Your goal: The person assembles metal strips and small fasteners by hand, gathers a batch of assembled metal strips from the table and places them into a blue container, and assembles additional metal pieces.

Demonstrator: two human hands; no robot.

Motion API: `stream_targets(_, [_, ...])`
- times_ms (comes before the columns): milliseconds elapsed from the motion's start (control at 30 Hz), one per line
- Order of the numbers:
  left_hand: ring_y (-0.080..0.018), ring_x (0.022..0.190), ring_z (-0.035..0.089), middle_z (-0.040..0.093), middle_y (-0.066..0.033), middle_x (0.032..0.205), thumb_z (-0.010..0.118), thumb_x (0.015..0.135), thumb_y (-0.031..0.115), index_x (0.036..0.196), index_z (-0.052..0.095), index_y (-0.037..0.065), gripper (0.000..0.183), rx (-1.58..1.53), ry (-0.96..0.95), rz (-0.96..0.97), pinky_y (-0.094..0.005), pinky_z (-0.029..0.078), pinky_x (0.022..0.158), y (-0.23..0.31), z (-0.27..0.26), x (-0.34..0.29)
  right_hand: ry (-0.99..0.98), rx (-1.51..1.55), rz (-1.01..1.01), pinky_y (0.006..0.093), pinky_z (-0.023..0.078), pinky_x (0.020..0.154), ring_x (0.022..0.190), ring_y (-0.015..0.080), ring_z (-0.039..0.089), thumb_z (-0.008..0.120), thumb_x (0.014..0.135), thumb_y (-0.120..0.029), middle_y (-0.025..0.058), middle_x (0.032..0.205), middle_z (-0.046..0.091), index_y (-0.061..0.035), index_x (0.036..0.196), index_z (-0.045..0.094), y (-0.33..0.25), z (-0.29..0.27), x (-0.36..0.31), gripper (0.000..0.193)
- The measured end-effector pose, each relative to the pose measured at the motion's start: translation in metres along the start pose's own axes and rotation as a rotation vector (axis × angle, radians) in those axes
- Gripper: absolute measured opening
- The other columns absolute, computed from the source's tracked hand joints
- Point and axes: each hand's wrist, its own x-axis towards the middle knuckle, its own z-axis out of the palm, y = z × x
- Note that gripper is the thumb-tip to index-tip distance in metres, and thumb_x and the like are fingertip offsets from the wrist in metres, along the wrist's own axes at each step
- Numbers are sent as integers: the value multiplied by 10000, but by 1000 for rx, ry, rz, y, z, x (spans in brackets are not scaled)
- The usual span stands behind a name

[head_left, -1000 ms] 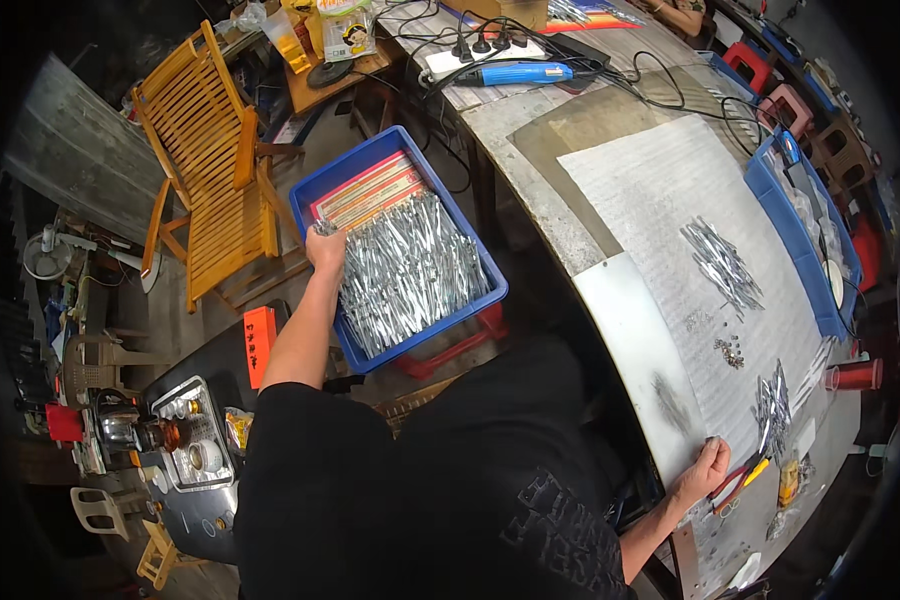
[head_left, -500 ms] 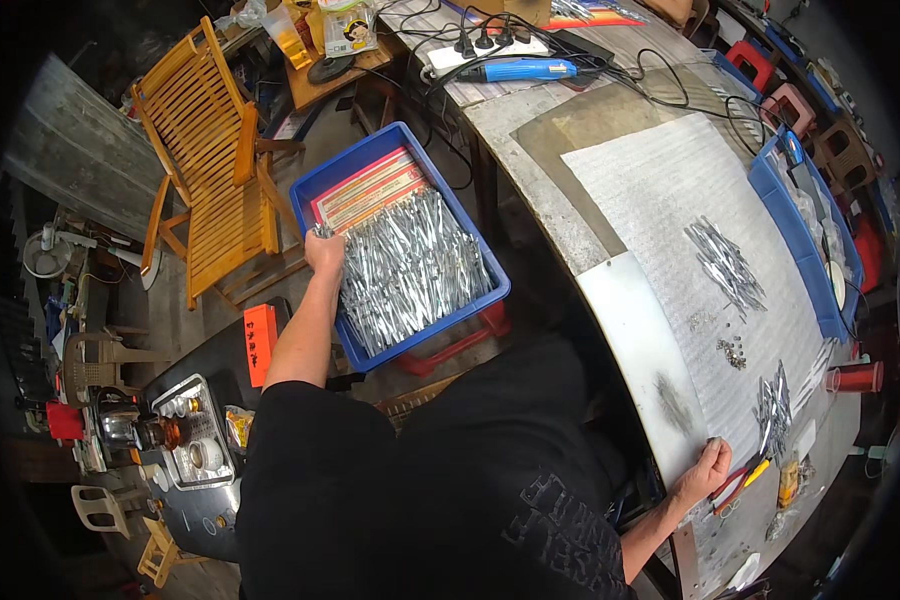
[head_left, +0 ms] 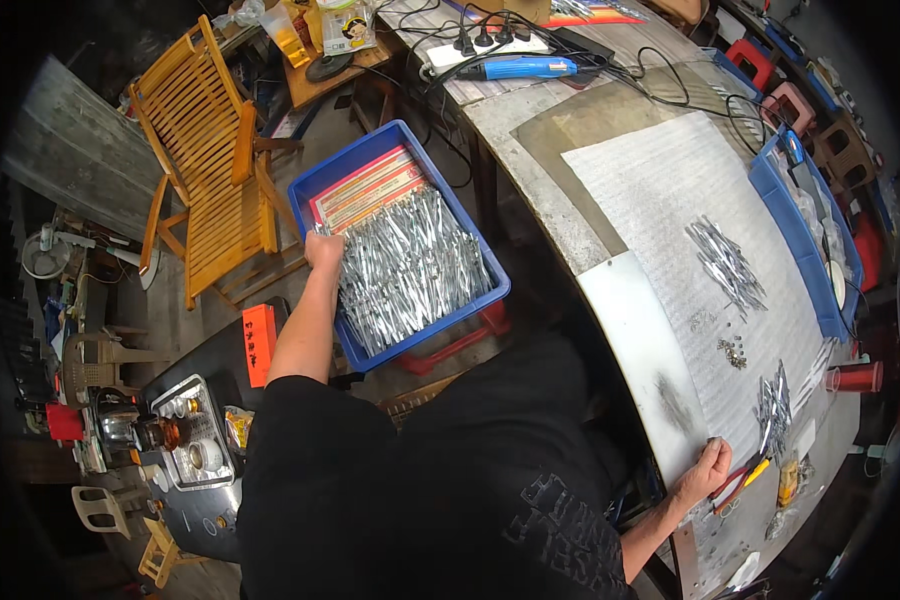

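Note:
A blue plastic bin (head_left: 420,345) stands to my left, heaped with thin silvery metal strips (head_left: 410,270). My left hand (head_left: 324,250) is closed over the bin's left rim, its fingertips hidden beside the strips. At the near edge of the workbench, my right hand (head_left: 708,468) rests by the lower end of a white board (head_left: 635,320). Its fingers are curled together, and whatever they may hold is hidden. Pliers with red and yellow handles (head_left: 742,484) lie just right of that hand. Beyond them is a small pile of metal strips (head_left: 773,410).
A red stool (head_left: 450,345) is under the bin. On the bench's pale sheet (head_left: 660,190) lie another strip pile (head_left: 727,265) and small metal parts (head_left: 732,352). A blue tray (head_left: 800,240), a blue electric screwdriver (head_left: 525,68) and cables are farther off. A wooden chair (head_left: 205,170) stands at left.
The bin and my left hand have shifted very slightly to the left. My right hand stays in place.

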Motion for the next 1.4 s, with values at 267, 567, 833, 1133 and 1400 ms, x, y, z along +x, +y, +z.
stream_targets(267, [-331,898,585,611,-198,930,657,609,173,942,589,21,373,6,-34,15,-368,453,761,-2,5,2,-11,34,-15,193,326,594,658,66,381,468,871,-123,-15,719,459,10,814,512,6,-3,1,152])
stream_targets(567, [-355,915,571,597,-222,943,656,612,179,966,566,3,406,67,-77,24,-381,449,786,-28,23,16,-12,4,-13,185,316,590,656,57,373,472,868,-115,-20,715,449,9,808,507,2,-2,1,143])
stream_targets(833, [-369,918,564,589,-233,949,645,594,160,941,551,-17,400,10,-76,24,-383,446,792,-24,21,-2,1,22,-10,180,291,565,637,47,348,466,868,-108,-34,698,422,4,804,502,2,-1,0,134])
stream_targets(1133, [-381,880,572,591,-257,892,675,573,208,884,547,-60,431,22,-100,67,-395,453,774,-20,15,-9,5,61,-16,172,265,539,615,34,326,472,869,-117,-47,685,406,-9,793,499,-3,1,-2,135])
stream_targets(1400, [-398,853,568,581,-269,895,696,567,214,855,523,-80,447,202,-99,261,-416,454,755,-10,3,-15,6,79,-4,172,274,546,619,36,335,469,872,-115,-48,686,406,-10,797,498,-5,2,-1,132])
